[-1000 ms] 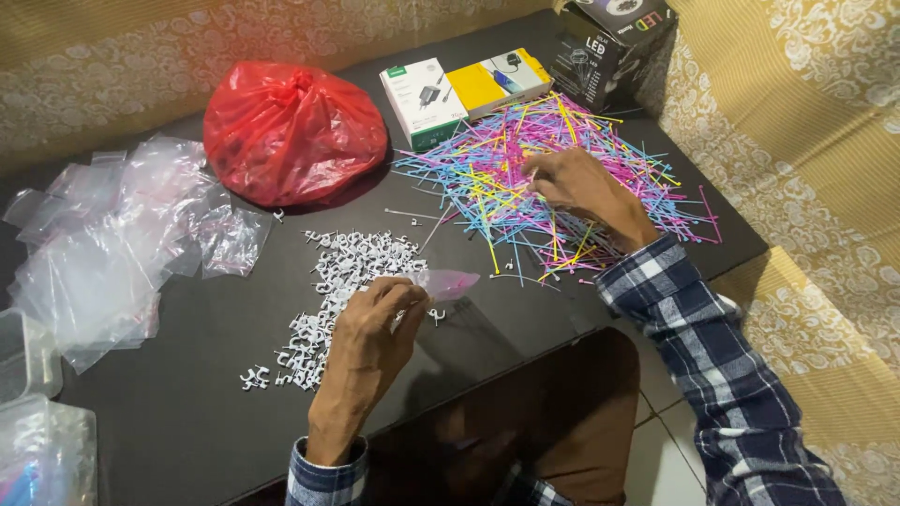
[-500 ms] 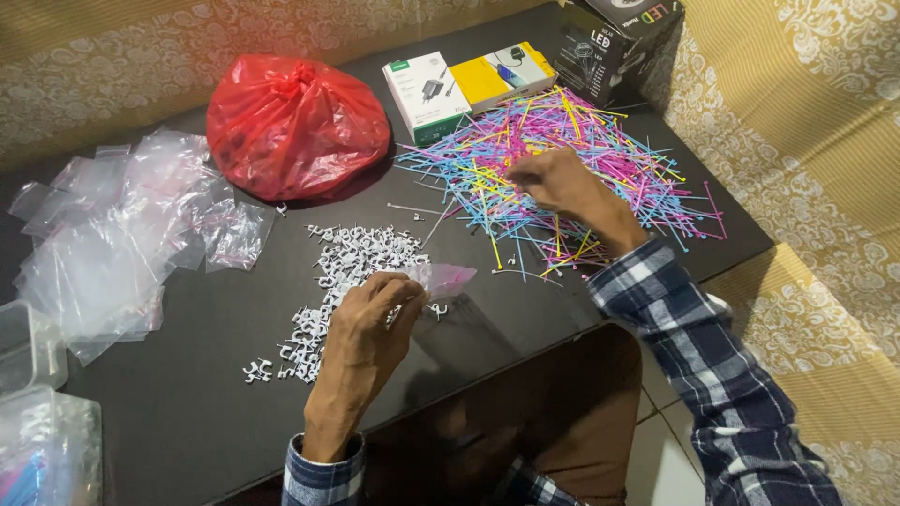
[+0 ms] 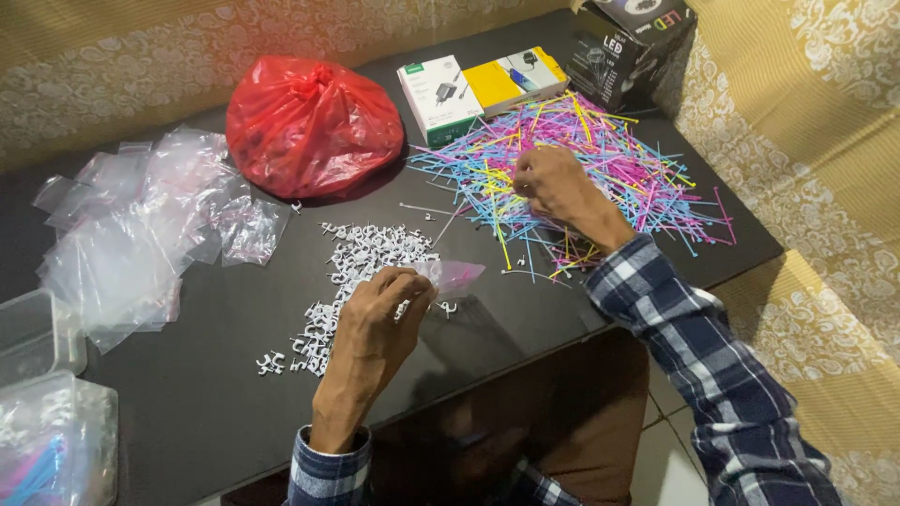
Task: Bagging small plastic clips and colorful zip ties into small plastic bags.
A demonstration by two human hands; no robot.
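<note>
Head cam looked down on a black table [image 3: 206, 394] with a lot going on. The left hand [image 3: 375, 328] was curled shut, pinching a small clear zip bag [image 3: 450, 275] by its mouth, right over a scattered heap of white cable clips [image 3: 361, 272]. The bag stuck out to the right of the fingers, just above the table and near the front edge.

The right hand [image 3: 555, 183] was out over the big messy pile of colourful cable ties [image 3: 600, 169] (pink, blue, yellow), fingers bent down into the ties. Honestly couldn't tell if it had actually grabbed any or was just touching them; the fingertips were buried in the heap.

Both arms had a dark blue plaid shirt sleeve [image 3: 694, 347] on.

Other stuff around: a knotted red plastic bag [image 3: 314, 122] sat at the back, left of the ties. Behind the ties were a white box [image 3: 439, 89], a yellow box [image 3: 516, 77] touching it, and a black box [image 3: 633, 42] at the far corner. On the left was a loose spread of empty clear bags [image 3: 141, 234], and at the near left edge two clear plastic containers [image 3: 47, 412], the nearer one holding something coloured.
</note>
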